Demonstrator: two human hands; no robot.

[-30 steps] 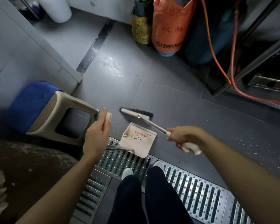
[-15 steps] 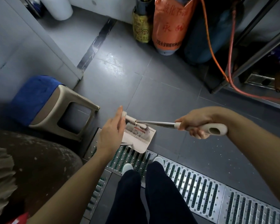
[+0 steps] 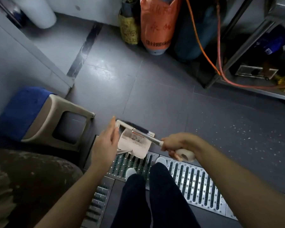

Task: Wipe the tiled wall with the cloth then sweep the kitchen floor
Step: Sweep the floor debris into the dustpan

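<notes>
My left hand (image 3: 105,143) holds up a pale dustpan (image 3: 135,145) by its handle, index finger lying straight along the white handle end. The pan tilts above the near edge of the grey floor tiles (image 3: 155,96). My right hand (image 3: 179,143) grips the white grip of a short broom (image 3: 148,139). Its metal shaft crosses over the pan, and the black bristle head (image 3: 138,129) lies at the pan's far edge. A blue cloth (image 3: 21,111) is draped over a beige plastic stool (image 3: 72,116) at the left.
A metal drain grate (image 3: 196,183) runs under my feet (image 3: 130,171). An orange bag over a cylinder (image 3: 156,27), a yellow bag (image 3: 128,30) and orange hoses (image 3: 202,51) stand at the back. A steel rack leg (image 3: 237,50) is at right. White specks (image 3: 237,134) dot the floor.
The broom head swept from the floor beyond the pan onto the pan. My right hand swung out to the right, then came back in lower. My left hand raised and tilted the dustpan.
</notes>
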